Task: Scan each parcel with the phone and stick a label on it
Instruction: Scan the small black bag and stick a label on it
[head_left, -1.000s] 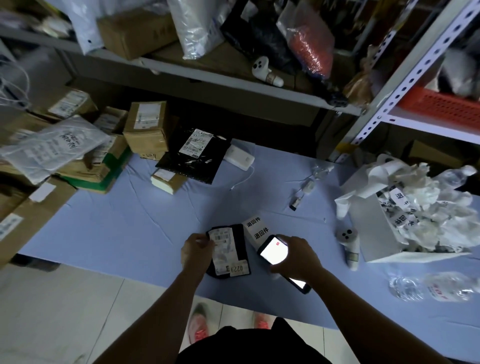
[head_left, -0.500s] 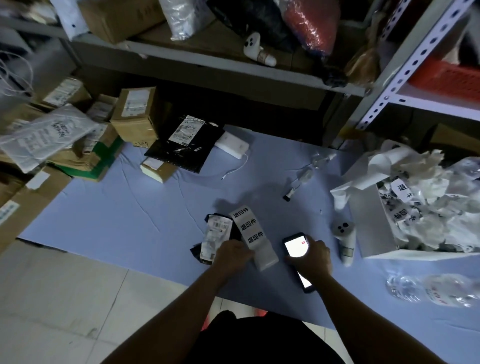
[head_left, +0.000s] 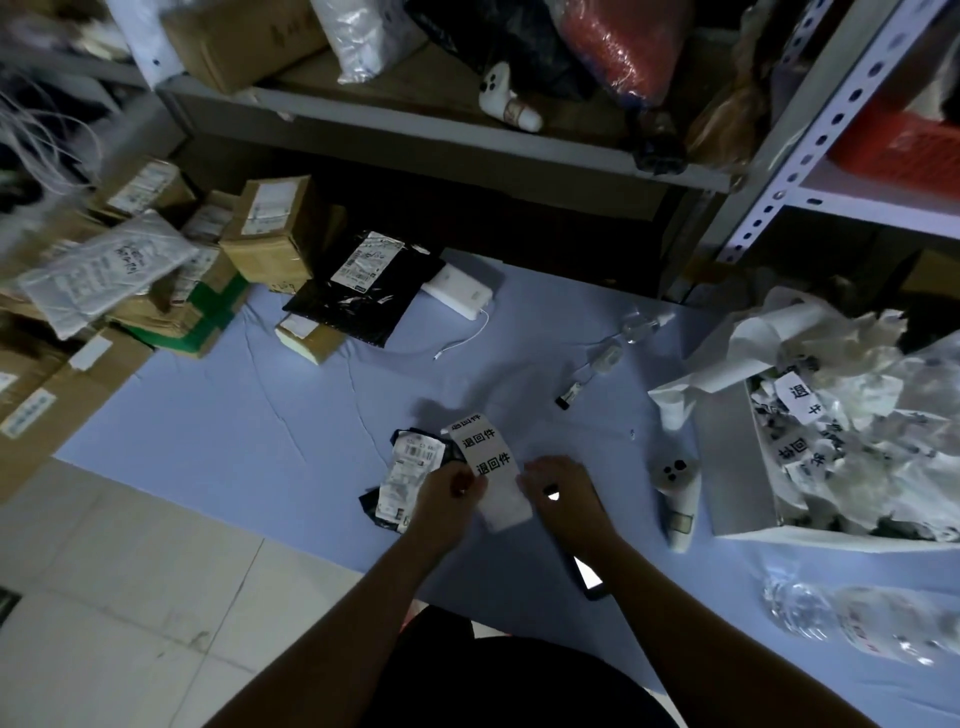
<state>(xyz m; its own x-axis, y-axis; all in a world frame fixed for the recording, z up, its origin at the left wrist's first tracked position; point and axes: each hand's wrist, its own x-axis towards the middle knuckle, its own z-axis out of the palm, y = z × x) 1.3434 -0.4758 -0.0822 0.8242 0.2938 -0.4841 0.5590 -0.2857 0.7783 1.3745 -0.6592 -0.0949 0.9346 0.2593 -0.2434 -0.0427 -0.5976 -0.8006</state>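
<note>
A small black parcel with a white shipping label lies crumpled near the front edge of the blue-covered table. Just right of it runs a white label strip printed with black characters. My left hand pinches the strip's left side. My right hand grips the strip's right edge, fingers curled. The phone lies on the table under my right wrist, its screen lit and mostly hidden by the arm.
Cardboard boxes and poly bags pile up at the left. A black bag parcel and a white power bank lie farther back. A box of crumpled backing paper, a white scanner and a plastic bottle sit at the right.
My right hand left the phone on the table and moved left onto the label strip. My left hand shifted from the small parcel to the strip.
</note>
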